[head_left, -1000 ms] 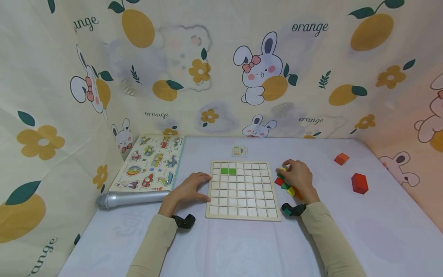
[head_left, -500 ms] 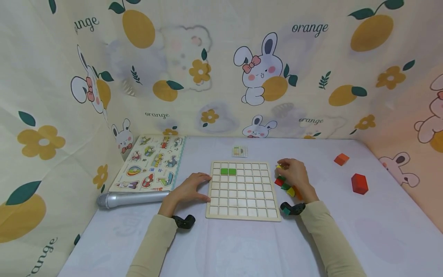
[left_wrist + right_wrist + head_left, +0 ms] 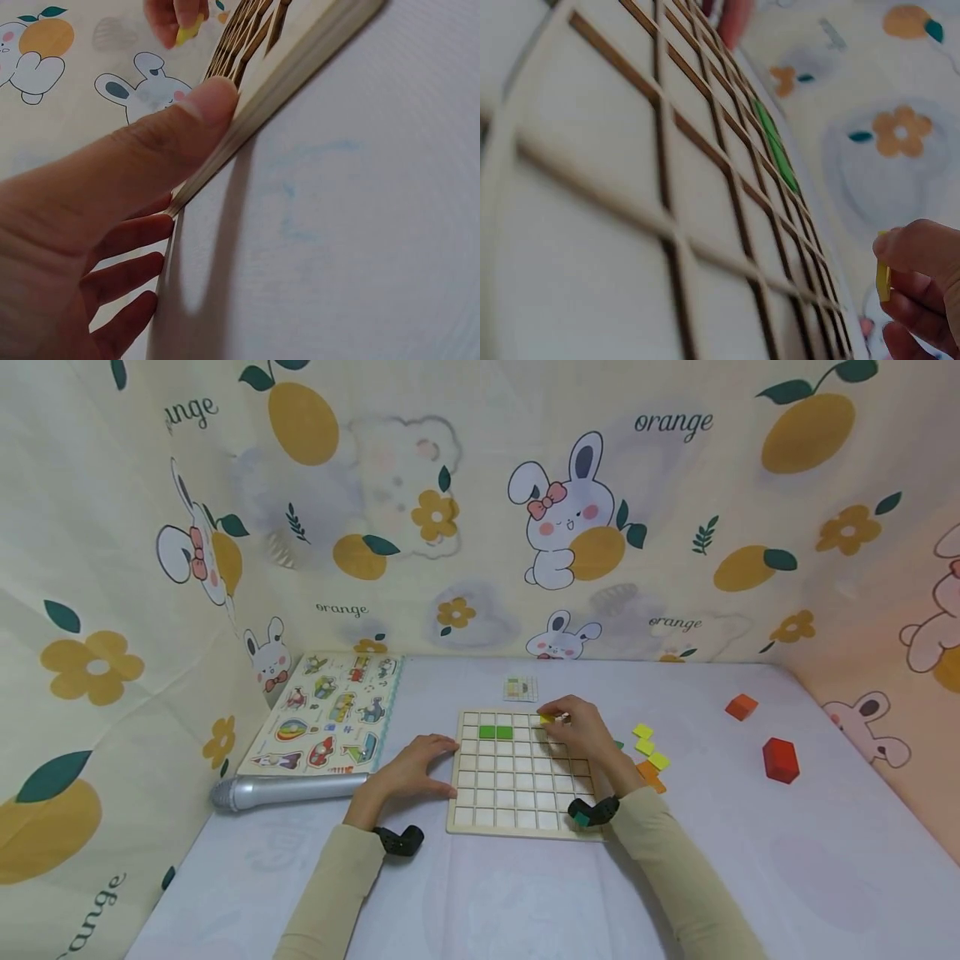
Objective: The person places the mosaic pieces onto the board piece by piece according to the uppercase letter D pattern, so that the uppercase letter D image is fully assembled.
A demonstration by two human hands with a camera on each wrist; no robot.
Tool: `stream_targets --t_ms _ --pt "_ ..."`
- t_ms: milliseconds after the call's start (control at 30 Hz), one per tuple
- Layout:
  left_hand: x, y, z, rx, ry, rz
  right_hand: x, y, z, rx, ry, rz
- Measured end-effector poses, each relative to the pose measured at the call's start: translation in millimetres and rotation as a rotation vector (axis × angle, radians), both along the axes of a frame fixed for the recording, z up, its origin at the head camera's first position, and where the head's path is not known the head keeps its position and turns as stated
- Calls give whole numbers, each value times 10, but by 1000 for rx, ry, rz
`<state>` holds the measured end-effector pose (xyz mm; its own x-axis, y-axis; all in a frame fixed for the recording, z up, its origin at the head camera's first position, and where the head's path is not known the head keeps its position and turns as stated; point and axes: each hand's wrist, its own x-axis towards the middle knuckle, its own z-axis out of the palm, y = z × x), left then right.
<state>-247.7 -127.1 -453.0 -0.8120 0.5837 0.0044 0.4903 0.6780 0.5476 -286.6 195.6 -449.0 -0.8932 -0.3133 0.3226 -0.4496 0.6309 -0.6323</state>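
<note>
A wooden grid board [image 3: 505,798] lies in the middle of the table in the head view. Two green tiles [image 3: 495,732] sit side by side in its upper left cells. Along the board's left edge rests my left hand [image 3: 408,767]; in the left wrist view its thumb [image 3: 180,124] touches the rim, with the other fingers spread below. My right hand [image 3: 583,732] pinches a small yellow tile [image 3: 883,276] between thumb and fingers, above the board's upper right part. That hand and forearm hide some right-hand cells.
Loose yellow tiles [image 3: 644,747] and orange tiles [image 3: 650,774] lie right of the board. Farther right are a red block [image 3: 781,760] and an orange block [image 3: 741,707]. A small patterned card [image 3: 520,688] lies behind the board. At left are a picture board [image 3: 341,706] and a silver microphone [image 3: 292,792].
My right hand has moved left from the loose tiles to over the board, carrying a yellow tile. More of the loose tiles now show. The left hand has stayed at the board's edge.
</note>
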Motion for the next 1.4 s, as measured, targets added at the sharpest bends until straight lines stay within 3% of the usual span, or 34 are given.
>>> stream_targets --t_ms 133,267,667,1000,1400 --pt "6 6 -11 -6 -6 7 -31 -164 -65 18 -2 92" --pt "21 14 -16 -2 -16 13 -30 -276 -115 11 -34 116" --pt "30 -3 -46 -2 -9 13 -15 -336 -187 58 22 87" --pt "10 -11 -54 -6 -15 20 -45 -246 -240 85 165 121" --pt "12 -7 -16 2 1 1 -43 -250 -216 92 99 108"
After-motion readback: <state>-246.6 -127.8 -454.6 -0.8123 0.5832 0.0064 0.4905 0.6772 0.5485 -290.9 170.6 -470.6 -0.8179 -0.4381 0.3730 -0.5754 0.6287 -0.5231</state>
